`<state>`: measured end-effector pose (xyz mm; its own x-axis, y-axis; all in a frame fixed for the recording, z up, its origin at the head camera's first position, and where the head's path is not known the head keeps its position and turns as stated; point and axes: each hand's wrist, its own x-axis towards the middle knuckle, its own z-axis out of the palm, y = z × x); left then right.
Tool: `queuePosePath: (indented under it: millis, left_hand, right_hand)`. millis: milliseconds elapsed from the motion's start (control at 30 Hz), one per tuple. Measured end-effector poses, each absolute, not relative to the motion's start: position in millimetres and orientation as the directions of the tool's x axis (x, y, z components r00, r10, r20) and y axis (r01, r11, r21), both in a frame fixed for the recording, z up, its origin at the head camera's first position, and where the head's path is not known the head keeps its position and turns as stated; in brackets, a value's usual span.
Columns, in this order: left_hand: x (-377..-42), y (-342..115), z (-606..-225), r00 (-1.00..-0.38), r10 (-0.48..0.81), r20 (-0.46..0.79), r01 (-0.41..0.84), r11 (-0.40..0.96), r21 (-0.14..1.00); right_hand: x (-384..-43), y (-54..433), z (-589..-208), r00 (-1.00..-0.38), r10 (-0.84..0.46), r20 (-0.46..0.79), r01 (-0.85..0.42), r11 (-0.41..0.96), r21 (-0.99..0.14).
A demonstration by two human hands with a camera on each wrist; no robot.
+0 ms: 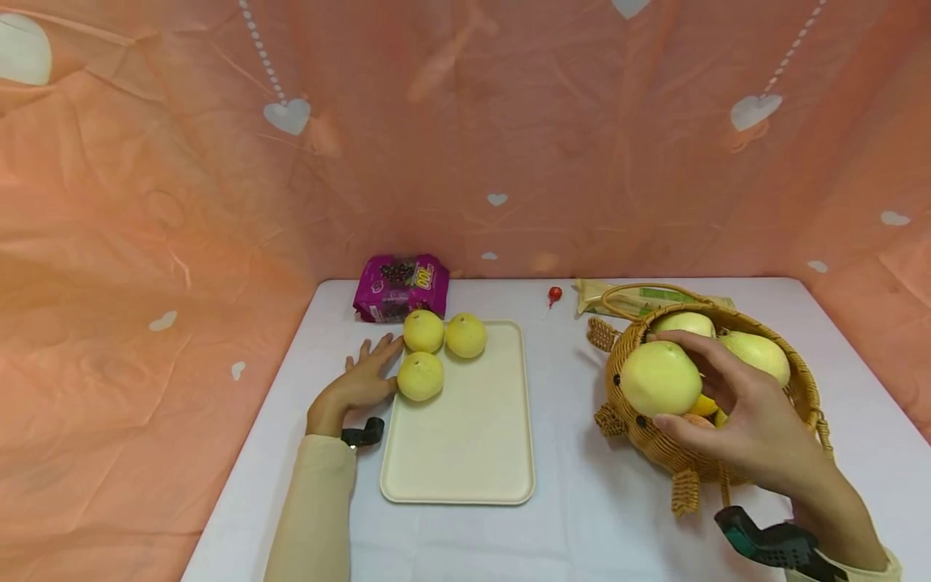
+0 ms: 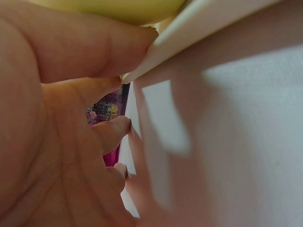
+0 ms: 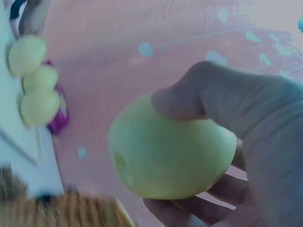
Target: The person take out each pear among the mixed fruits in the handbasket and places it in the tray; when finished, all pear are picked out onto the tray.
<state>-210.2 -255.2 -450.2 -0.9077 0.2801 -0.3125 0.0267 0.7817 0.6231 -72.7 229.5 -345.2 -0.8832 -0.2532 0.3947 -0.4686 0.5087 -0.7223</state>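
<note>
Over the wicker basket (image 1: pixel 658 453), my right hand (image 1: pixel 764 428) grips a round yellow-green pear (image 1: pixel 660 378) between thumb and fingers. The right wrist view shows this pear (image 3: pixel 170 151) with a small dimple at one end. More pears (image 1: pixel 756 356) lie in the basket, with something bright yellow partly hidden among them. My left hand (image 1: pixel 361 384) rests with spread fingers at the left edge of the cream tray (image 1: pixel 465 444). Its thumb is by the nearest pear (image 1: pixel 420 376) on the tray. Behind that one sit two others, a left pear (image 1: pixel 423 331) and a right pear (image 1: pixel 466 335).
A purple packet (image 1: pixel 402 287) with a grape picture stands behind the tray. Farther right lie a red lollipop (image 1: pixel 555 294) and a light green-and-beige package (image 1: pixel 604 297), partly hidden by the basket handle. An orange cloth with white hearts hangs behind the white table (image 1: pixel 567 485).
</note>
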Motion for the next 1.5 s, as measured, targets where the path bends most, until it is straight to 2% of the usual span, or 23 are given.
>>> queuePosePath:
  millis: [200,433,667,1000,1500]
  left_hand:
    - [-210.8,-253.5,-450.0,-0.906,0.286,-0.313,0.030,0.780,0.625]
    - [-212.0,-252.1,-450.2,-0.907,0.287,-0.308,0.035,0.780,0.625]
    - [-210.6,-252.0,-449.3,-0.907,0.280,-0.314,0.024,0.780,0.626]
    - [-207.5,-252.5,-447.6,-0.908,0.284,-0.307,0.026,0.772,0.635]
    - [-205.2,-253.0,-445.7,-0.907,0.282,-0.311,0.025,0.776,0.631]
  right_hand:
    - [-86.4,197.8,-351.0,-0.852,-0.333,0.404,-0.519,0.431,-0.738]
    - [-103.2,165.9,-359.1,-0.851,-0.371,0.371,-0.509,0.410,-0.757]
    - [-118.9,128.9,-372.5,-0.846,-0.405,0.346,-0.489,0.332,-0.807]
    - [-134.0,81.6,-388.1,-0.818,-0.453,0.355,-0.516,0.302,-0.802]
    - [-170.4,50.1,-432.0,-0.878,-0.365,0.311,-0.453,0.423,-0.784]
